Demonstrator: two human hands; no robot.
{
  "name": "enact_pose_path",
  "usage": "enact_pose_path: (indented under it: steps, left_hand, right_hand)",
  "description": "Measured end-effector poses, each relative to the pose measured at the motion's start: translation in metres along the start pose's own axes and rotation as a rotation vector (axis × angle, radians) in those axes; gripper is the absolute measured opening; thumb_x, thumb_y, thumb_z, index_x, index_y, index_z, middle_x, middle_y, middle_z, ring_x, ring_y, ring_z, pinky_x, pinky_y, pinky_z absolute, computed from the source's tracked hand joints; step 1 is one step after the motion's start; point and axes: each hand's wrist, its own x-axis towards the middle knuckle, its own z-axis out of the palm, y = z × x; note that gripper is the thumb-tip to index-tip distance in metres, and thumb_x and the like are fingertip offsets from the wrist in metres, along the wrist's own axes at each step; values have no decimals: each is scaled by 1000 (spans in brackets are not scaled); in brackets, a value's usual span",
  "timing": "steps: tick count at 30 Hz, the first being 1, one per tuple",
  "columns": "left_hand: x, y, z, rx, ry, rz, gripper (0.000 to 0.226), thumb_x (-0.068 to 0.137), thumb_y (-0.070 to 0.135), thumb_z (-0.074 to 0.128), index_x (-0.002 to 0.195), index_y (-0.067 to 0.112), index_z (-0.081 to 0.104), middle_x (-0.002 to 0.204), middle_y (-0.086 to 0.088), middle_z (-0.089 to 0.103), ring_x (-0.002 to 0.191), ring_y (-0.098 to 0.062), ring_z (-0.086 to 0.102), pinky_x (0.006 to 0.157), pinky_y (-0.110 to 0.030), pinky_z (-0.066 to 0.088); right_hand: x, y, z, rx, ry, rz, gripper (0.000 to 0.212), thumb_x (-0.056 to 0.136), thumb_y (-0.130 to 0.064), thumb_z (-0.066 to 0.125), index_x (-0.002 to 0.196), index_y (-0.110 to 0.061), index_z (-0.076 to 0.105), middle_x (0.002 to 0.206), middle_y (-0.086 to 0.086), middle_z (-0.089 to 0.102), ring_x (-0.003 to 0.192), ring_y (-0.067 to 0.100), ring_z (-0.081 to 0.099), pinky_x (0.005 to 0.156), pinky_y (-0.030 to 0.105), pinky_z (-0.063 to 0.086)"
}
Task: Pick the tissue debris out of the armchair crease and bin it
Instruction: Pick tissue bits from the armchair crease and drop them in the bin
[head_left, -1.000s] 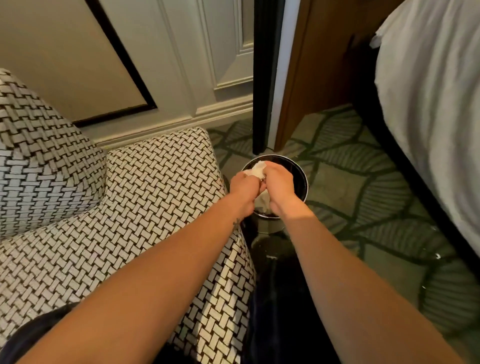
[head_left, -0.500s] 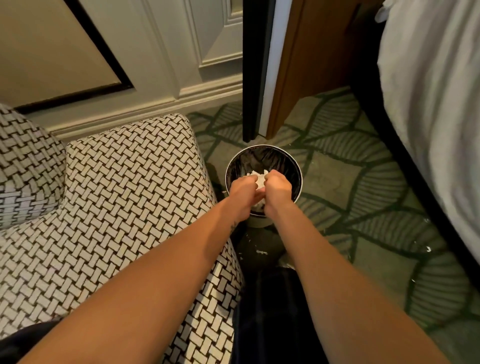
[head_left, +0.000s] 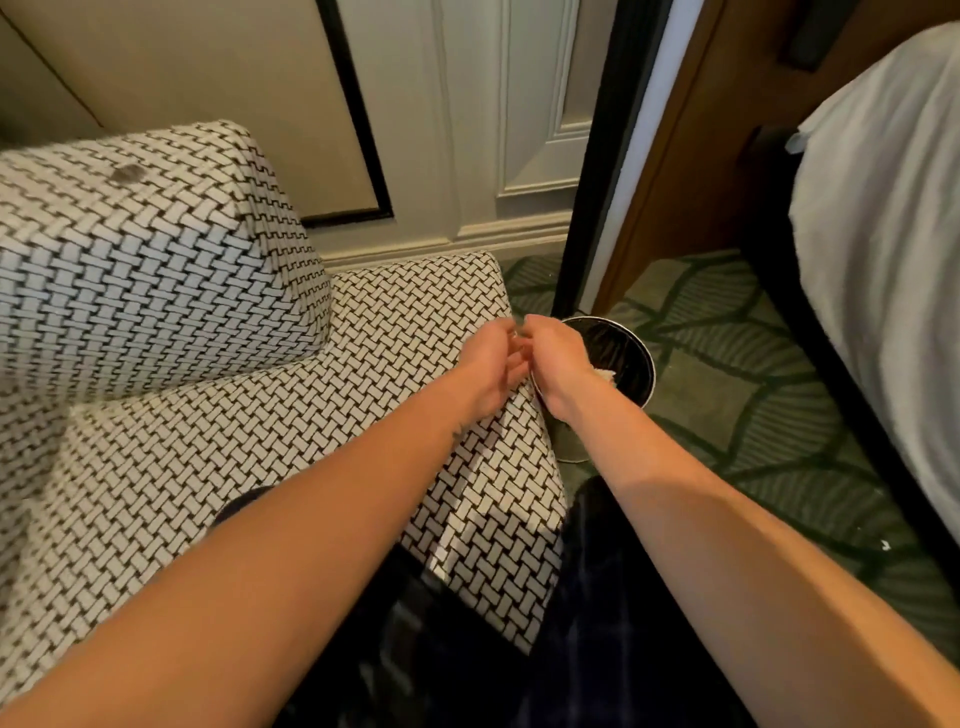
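My left hand (head_left: 491, 358) and right hand (head_left: 558, 364) have risen from the bin (head_left: 645, 358) toward the armchair (head_left: 415, 312) corner. A tissue wad (head_left: 605, 375) lies in the bin. The left fingers curl loosely and look empty; the right I cannot tell. Tissue is light, soft and tears easily, so I pinch whole clumps.

Armchair (head_left: 260, 441): left, wall (head_left: 467, 130) behind. Bin (head_left: 631, 358): on the floor (head_left: 727, 405), just beside the seat's right corner, tissue debris (head_left: 605, 375) inside. Bed (head_left: 883, 234): far right. Left hand (head_left: 493, 364) and right hand (head_left: 558, 364) (close together): above seat edge and bin rim.
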Motion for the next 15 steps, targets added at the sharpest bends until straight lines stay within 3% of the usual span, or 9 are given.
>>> enact_pose_path:
  steps: [2, 4, 8, 11, 13, 15]
  left_hand:
    - [-29, 15, -28, 18, 11, 57, 24, 106, 18, 39, 106, 4, 58, 84, -8, 64, 78, -16, 63, 88, -31, 56]
    - [-57, 31, -62, 12, 17, 117, 24, 106, 19, 38, 107, 4, 56, 88, -8, 64, 80, -17, 65, 90, -32, 58]
    - [-113, 45, -149, -77, 75, 175, 24, 106, 19, 37, 92, 8, 53, 86, -8, 59, 74, -17, 58, 77, -29, 53]
    - [-153, 46, -215, -155, 130, 191, 26, 105, 17, 37, 87, 9, 53, 83, -8, 57, 74, -16, 50, 74, -28, 44]
    - [-177, 45, -255, -190, 201, 192, 20, 105, 17, 38, 98, 6, 54, 89, -10, 61, 81, -19, 54, 79, -29, 47]
    - [-196, 42, -289, -227, 256, 193, 21, 105, 18, 37, 110, 4, 52, 97, -13, 65, 92, -24, 61, 95, -36, 53]
  right_hand:
    - [-22, 4, 26, -23, -77, -62, 23, 98, -22, 48, 110, -15, 66, 86, 2, 64, 81, 17, 60, 84, 38, 53]
    - [-42, 7, 59, -41, -170, -102, 26, 102, -22, 45, 121, -14, 61, 95, 3, 64, 91, 18, 61, 97, 39, 52]
    - [-89, 15, 131, -69, -376, -120, 19, 104, -18, 44, 97, -10, 59, 92, 6, 64, 89, 20, 62, 92, 37, 55]
    - [-123, 27, 181, -112, -507, -110, 17, 104, -16, 47, 107, -9, 62, 105, 9, 68, 101, 20, 66, 97, 36, 53]
    - [-143, 35, 210, -206, -604, -120, 16, 104, -16, 48, 108, -14, 63, 112, 10, 68, 108, 21, 67, 101, 38, 53]
    - [-156, 44, 235, -265, -695, -132, 22, 104, -16, 48, 122, -13, 60, 118, 7, 67, 112, 17, 65, 102, 36, 53]
